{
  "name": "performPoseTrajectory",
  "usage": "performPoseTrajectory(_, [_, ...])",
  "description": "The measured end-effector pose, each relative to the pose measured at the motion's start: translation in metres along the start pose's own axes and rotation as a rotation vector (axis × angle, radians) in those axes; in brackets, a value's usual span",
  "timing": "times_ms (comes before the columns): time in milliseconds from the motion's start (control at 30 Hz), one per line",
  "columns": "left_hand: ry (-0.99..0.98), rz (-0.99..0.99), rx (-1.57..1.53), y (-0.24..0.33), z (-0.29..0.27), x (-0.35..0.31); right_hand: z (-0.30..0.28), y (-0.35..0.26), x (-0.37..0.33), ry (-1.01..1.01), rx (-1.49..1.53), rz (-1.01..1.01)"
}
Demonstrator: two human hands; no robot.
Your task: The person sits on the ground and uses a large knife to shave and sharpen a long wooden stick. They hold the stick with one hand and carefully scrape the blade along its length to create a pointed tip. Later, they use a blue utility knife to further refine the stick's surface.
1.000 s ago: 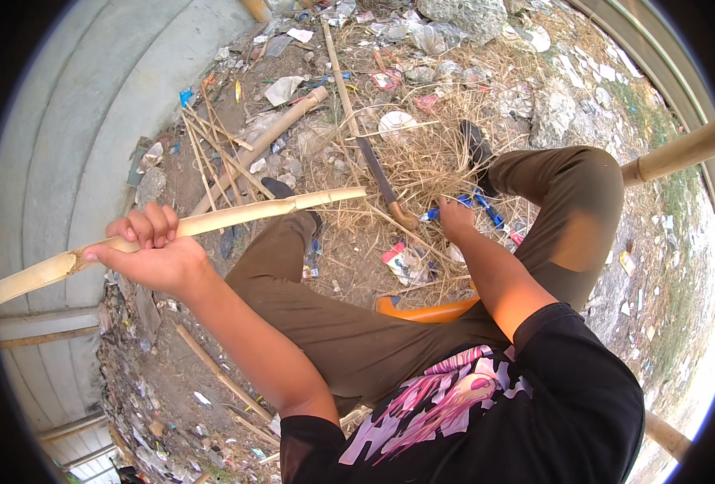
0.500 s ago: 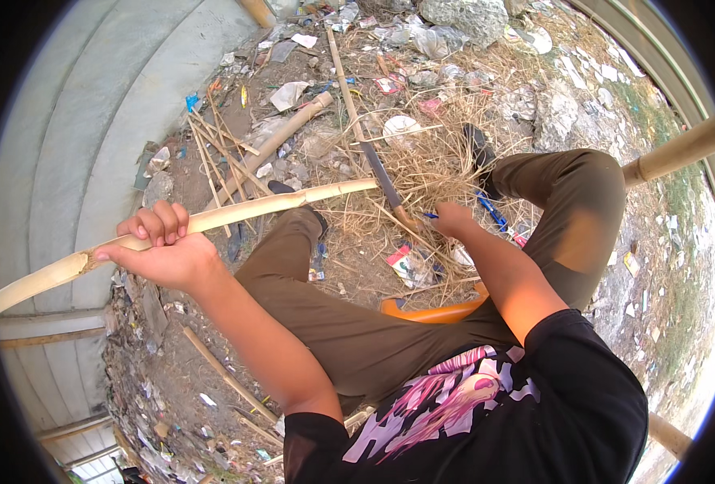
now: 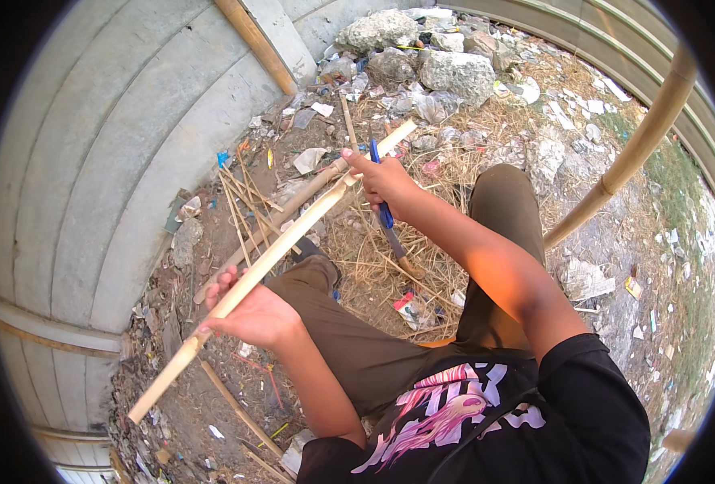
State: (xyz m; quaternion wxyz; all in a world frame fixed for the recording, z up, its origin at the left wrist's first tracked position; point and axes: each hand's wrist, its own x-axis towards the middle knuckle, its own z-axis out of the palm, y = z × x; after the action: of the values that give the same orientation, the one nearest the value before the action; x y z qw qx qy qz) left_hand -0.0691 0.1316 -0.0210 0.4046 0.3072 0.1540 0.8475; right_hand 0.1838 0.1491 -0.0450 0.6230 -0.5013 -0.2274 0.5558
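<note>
A long pale bamboo strip (image 3: pixel 293 235) slants across in front of me, from lower left to upper middle. My left hand (image 3: pixel 256 310) supports it from below near its lower end, thumb on one side and fingers curled behind. My right hand (image 3: pixel 389 187) is closed round a slim blue-handled tool (image 3: pixel 385 214), whose exact kind I cannot make out; its upper end stands up beside the strip's far part. That hand's thumb points along the strip, and whether it touches is unclear. Below the right hand, a dark-bladed tool with a wooden handle (image 3: pixel 410 267) lies on straw.
A bamboo pole (image 3: pixel 313 194) and several thin split sticks (image 3: pixel 236 210) lie at left. Large rocks (image 3: pixel 458 77) stand far ahead, with litter around. A concrete panel wall (image 3: pixel 131 161) rises at left, and a slanting bamboo post (image 3: pixel 607 185) at right. My knees flank the work.
The strip has swung from nearly level to a steeper slant and come rightward with my left hand. My right hand has risen from the straw to the strip's far part, carrying the blue tool.
</note>
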Motion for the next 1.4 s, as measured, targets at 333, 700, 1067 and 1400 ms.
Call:
performPoseTrajectory(333, [-0.059, -0.212, 0.275, 0.085, -0.036, -0.110, 0.028, 0.055, -0.006, -0.093, -0.540, -0.302])
performPoseTrajectory(700, [0.054, -0.492, 0.453, 0.111, -0.079, -0.159, 0.029, 0.036, -0.021, -0.214, -0.852, -0.708])
performPoseTrajectory(1067, [0.158, -1.086, 0.243, 0.139, -0.091, -0.167, 0.028, 0.035, -0.034, -0.003, -0.863, -1.042])
performPoseTrajectory(1400, [0.133, -1.506, 0.030, 0.135, -0.094, -0.150, 0.021, 0.034, 0.000, 0.223, 0.358, -0.203])
